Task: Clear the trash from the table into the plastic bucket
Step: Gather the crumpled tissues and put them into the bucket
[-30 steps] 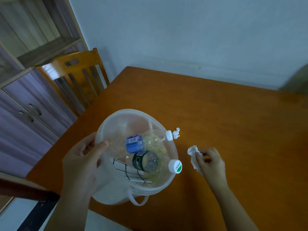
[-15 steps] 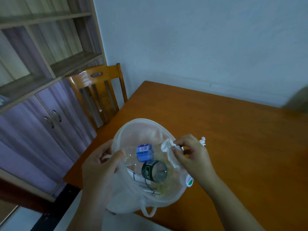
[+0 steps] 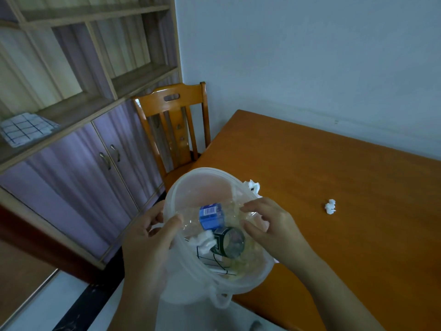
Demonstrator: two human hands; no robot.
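now left hand [image 3: 145, 237] on bucket [image 3: 205, 187], right hand [image 3: 272, 226] seemingly empty

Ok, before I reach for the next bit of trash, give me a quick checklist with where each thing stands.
1. The right hand is free: ok, it holds nothing above the plastic bucket.
2. The left hand grips the bucket's rim: ok.
3. The tissue wad is inside the bucket: ok, beside the green-labelled bottle.
4. The table is cleared: not ok; one tissue scrap lies out on it, a second scrap shows by the bucket's far rim.
5. The bucket's base rests on the table: cannot tell, hidden.
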